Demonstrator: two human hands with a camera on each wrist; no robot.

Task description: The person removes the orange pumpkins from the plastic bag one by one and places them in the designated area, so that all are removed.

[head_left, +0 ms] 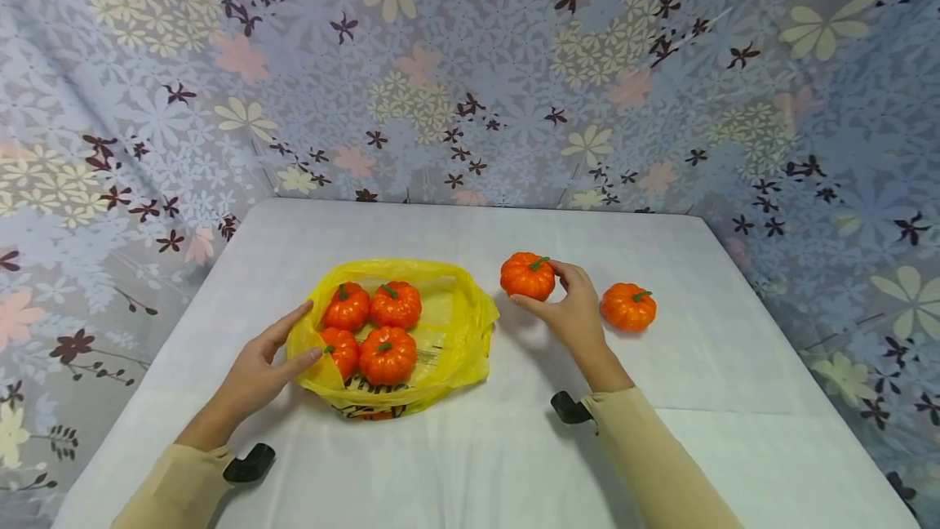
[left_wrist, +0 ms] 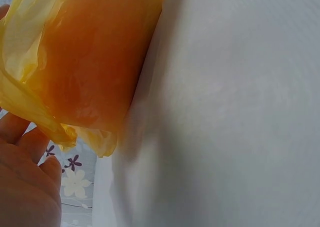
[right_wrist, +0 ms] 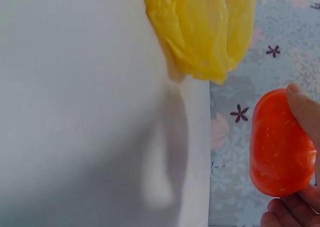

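Note:
A yellow plastic bag [head_left: 448, 378] lies with its mouth spread wide, and several small orange pumpkins [head_left: 389, 356] sit inside toward its left side. My left hand [head_left: 257, 370] grips the bag's left rim, thumb over the edge by the nearest pumpkin and fingers along the outer side. In the left wrist view, orange shows through the bag's thin wall [left_wrist: 95, 62]. To the right of the bag, my right hand [head_left: 576, 313] holds another small pumpkin [head_left: 525, 277] with a green stem, between thumb and fingers. The right wrist view shows this pumpkin [right_wrist: 280, 147] raised above the tabletop.
One more small pumpkin [head_left: 628, 307] rests on the white-covered table [head_left: 514, 464], right of my right hand. Floral fabric [head_left: 470, 80] hangs behind the table and along its sides. A black device [head_left: 250, 464] sticks out at the left wrist, another [head_left: 570, 408] at the right.

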